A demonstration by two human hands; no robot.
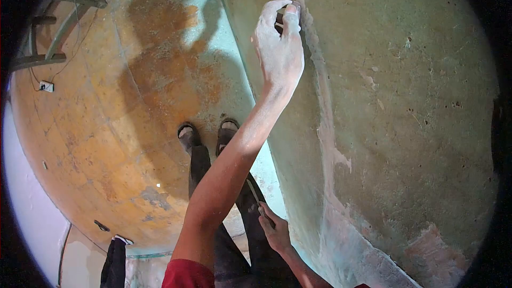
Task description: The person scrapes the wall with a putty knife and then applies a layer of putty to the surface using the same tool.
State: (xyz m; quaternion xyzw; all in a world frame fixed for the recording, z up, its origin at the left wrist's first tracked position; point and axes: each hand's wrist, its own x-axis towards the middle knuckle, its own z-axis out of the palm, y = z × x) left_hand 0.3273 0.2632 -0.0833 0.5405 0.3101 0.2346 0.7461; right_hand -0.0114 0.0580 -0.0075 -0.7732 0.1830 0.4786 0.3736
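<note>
My left hand [280, 48], coated in pale dust, reaches up along the greenish wall [410, 112]. Its thumb and fingers are closed round a small dark flat piece [297, 15], mostly hidden by the grip, beside a pale patched strip [324, 96] running down the wall. Lower down, near my legs, my right hand [276, 232] is closed on a thin, narrow tool [253, 191]. That tool points up and to the left; its exact kind cannot be made out.
My sandalled feet [186, 132] stand on the worn orange floor [80, 144]. A wooden frame [64, 26] stands upper left, with a cable and white socket box [47, 86] by it. Another person's leg [113, 261] shows lower left, near a dark object [101, 226].
</note>
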